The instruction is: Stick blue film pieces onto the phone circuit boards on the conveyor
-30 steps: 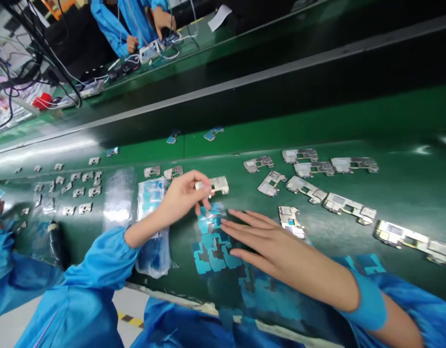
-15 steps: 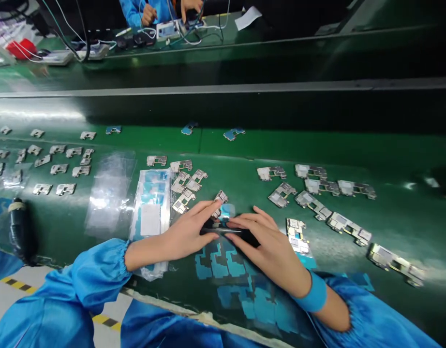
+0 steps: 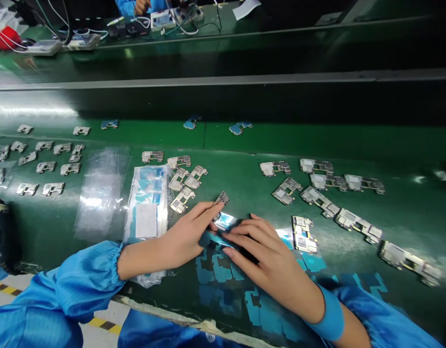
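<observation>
My left hand (image 3: 183, 237) pinches a small phone circuit board (image 3: 222, 197), its metal end sticking out past my fingertips. Right beside it, a shiny blue-tinted film (image 3: 226, 222) bends upward between my hands. The fingers and thumb of my right hand (image 3: 270, 256) close on that film's edge; the exact grip is partly hidden. Under and in front of my hands lies a clear sheet with blue die-cut stickers (image 3: 223, 267). Another circuit board (image 3: 304, 235) rests just right of my right hand.
Several boards (image 3: 183, 199) lie left of centre, more (image 3: 357, 225) to the right. A plastic bag of blue sheets (image 3: 132, 241) is by my left wrist, clear sheets (image 3: 99, 193) beyond. Blue-covered boards (image 3: 240, 127) sit farther back. Across the bench, a co-worker's hand (image 3: 142, 7) is near cables.
The film between my hands has tilted up and now catches the light. My right hand has shifted slightly down and right. The view has moved a little.
</observation>
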The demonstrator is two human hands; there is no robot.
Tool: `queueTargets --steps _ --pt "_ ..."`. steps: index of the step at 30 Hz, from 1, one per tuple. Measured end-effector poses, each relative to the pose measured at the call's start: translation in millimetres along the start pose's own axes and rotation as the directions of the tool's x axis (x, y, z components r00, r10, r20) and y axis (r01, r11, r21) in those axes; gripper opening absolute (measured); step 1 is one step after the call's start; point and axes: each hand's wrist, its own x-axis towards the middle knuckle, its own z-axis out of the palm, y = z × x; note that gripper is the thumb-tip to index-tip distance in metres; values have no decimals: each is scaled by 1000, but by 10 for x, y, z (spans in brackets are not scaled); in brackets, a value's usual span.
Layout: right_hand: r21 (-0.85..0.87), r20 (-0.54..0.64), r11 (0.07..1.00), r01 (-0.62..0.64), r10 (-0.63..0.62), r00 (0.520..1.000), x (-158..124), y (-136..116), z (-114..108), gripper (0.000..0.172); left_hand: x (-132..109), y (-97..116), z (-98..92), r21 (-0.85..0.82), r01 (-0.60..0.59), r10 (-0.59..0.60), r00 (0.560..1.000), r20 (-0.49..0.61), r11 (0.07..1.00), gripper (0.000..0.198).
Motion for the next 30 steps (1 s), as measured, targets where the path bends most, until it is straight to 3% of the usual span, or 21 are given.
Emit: queueTargets --steps 4,8,10,12,14,16,17,19,21,25,30 --pt "-45 -84 997 61 -65 994 -22 -37 9 18 -10 -32 32 20 -7 8 1000 -9 1000 108" --pt "-32 -201 997 75 -79 976 -30 -105 -106 31 -3 -26 64 13 -4 4 999 -34 1000 87" --pt "60 -255 998 -14 29 967 -37 -121 -191 33 12 24 48 21 15 -14 999 -42 1000 81" --pt "185 -268 972 -147 194 944 -44 -101 -276 29 29 98 9 60 55 -53 998 -34 997 89" --pt "307 -268 910 -280 365 892 -43 -49 -352 18 43 169 -37 90 84 -80 996 -50 992 98" --pt "432 -276 823 -370 511 814 -30 7 -416 8 54 212 -66 63 63 -53 987 -152 996 86" --pt "497 -264 775 -390 563 783 -20 27 -442 10 58 223 -70 29 53 -45 976 -214 998 70" --pt "611 -187 686 -395 610 770 5 44 -479 15 63 231 -61 -54 62 -76 955 -288 997 41" --pt "669 -85 619 -412 614 785 29 37 -483 17 62 242 -37 -135 113 -143 959 -244 984 27" --pt "694 58 535 -483 626 778 35 33 -379 21 39 289 25 -304 179 -216 972 -95 936 36" --pt "709 65 511 -485 638 767 14 55 -253 28 -28 306 107 -445 250 -304 951 -53 860 52"
